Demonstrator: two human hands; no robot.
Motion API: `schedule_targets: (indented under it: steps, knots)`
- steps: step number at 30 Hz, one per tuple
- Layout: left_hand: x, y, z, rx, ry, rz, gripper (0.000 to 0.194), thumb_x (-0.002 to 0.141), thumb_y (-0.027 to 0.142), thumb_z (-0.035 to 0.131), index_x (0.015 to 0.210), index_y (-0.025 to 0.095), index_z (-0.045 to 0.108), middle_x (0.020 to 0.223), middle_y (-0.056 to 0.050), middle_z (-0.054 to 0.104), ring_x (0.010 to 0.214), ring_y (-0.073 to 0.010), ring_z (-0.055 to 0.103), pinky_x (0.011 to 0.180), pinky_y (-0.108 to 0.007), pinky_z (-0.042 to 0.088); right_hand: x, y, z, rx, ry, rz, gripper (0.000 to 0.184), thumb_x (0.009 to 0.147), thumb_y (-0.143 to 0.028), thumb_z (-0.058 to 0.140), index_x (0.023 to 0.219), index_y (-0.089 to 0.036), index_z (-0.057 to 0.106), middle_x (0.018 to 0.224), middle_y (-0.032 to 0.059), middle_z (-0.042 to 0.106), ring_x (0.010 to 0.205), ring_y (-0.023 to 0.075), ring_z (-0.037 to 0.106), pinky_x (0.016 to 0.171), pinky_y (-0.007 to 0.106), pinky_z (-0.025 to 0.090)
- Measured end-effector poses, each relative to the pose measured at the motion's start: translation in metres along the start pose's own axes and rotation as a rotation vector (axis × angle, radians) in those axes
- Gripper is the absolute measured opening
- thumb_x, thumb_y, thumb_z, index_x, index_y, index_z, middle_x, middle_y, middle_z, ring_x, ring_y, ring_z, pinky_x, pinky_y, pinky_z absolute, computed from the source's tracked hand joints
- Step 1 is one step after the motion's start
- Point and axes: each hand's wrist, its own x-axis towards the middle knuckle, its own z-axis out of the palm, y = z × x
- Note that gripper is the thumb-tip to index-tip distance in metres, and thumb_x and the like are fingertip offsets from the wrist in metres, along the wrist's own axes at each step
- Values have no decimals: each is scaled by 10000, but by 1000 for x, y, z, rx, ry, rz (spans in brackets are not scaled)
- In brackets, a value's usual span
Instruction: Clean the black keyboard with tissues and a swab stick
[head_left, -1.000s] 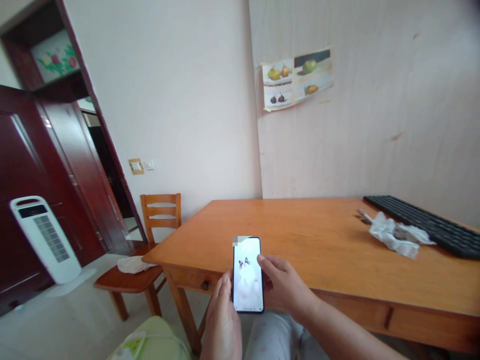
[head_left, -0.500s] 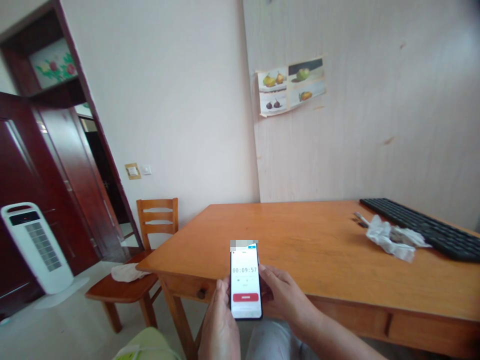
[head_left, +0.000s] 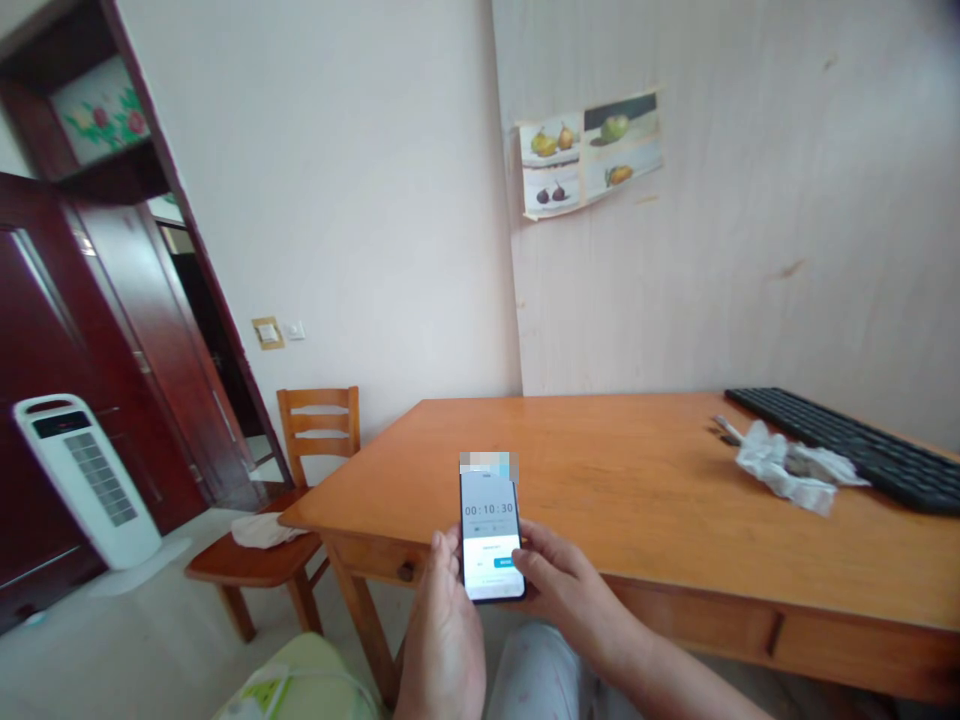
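A smartphone [head_left: 489, 535] is held upright in front of the table's near edge, its lit screen facing me. The screen reads 00:10:30, above a white panel with a blue button. My left hand [head_left: 444, 630] grips the phone along its left side, with the thumb by the edge. On the right side, my right hand [head_left: 574, 585] is wrapped round the phone, and its thumb tip rests at the blue button. The fingers behind the phone are mostly hidden. My knee in pale trousers [head_left: 536, 670] shows below.
The wooden table [head_left: 600, 460] carries a black keyboard [head_left: 840, 440] and crumpled white tissue [head_left: 787, 468]. Left of it stands a wooden chair [head_left: 247, 560] with a white cloth [head_left: 266, 530]. A white tower appliance [head_left: 90, 480] stands by the door. A light green object [head_left: 307, 675] lies low at front left.
The screen went from 00:09:57 with a red button to 00:10:30 with a blue one. My right thumb moved onto the screen. The phone and hands sit slightly higher in view.
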Motion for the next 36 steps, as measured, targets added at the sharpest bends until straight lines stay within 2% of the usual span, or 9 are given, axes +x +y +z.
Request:
schedule_targets:
  steps: [5,11,14,17,20,23,28,32,36]
  knots:
    - [0,0,3,15,5,25,503,924,547,507,1194,158,677,1228,-119,688,1209,-291,587,1020,-425,443,-4,0,1,-39,-42,-85,466,819,-172,594,1282,-227,604,1195,69,689,1134,250,618,962,426,480]
    - [-1,0,6,32,15,33,520,908,567,522,1199,165,679,1219,-114,692,1168,-287,608,1016,-425,443,-11,-7,2,-118,-63,-112,585,774,-85,553,1337,-241,553,1233,70,668,1158,249,600,894,386,497]
    - [-1,0,7,41,18,38,532,895,582,534,1195,170,685,1202,-113,700,1140,-284,623,1009,-421,447,-12,-9,3,-111,-48,-77,535,797,-124,571,1319,-239,561,1206,75,677,1148,262,606,865,388,509]
    - [-3,0,7,43,3,43,529,901,579,528,1197,169,684,1209,-115,699,1152,-284,617,1019,-420,440,-12,-6,3,-86,-10,-42,422,844,-203,602,1265,-232,591,1199,83,680,1135,267,613,899,419,507]
    - [-4,-3,6,37,-13,52,525,908,564,530,1207,160,679,1217,-122,695,1184,-288,600,1038,-427,424,-11,-2,2,-83,27,-91,327,879,-282,632,1199,-217,619,1190,95,685,1114,261,620,944,436,489]
    - [-4,-6,4,21,-13,60,518,905,552,546,1213,156,675,1220,-123,694,1211,-287,585,1057,-430,410,-10,1,1,-114,50,-150,306,881,-332,664,1157,-203,637,1142,103,702,1069,256,636,967,446,475]
    - [-2,-9,0,-13,6,44,468,881,517,599,1168,159,691,1227,-117,695,1221,-271,583,1053,-409,421,-12,-4,0,-132,59,-129,336,854,-411,695,1112,-198,669,1120,103,712,1033,254,647,964,438,474]
    - [0,-13,-2,-34,42,38,384,823,444,684,1085,164,707,1162,-94,719,1157,-260,623,1010,-398,458,-7,-10,-4,-134,71,-89,372,839,-472,690,1084,-192,690,1014,91,727,923,247,667,869,409,507]
    - [-1,-17,-7,-31,56,26,313,815,389,704,1045,176,701,1154,-70,719,1184,-249,602,1008,-372,455,2,-20,-9,-146,168,-95,606,814,-482,693,1317,-170,562,905,58,697,799,207,649,768,364,513]
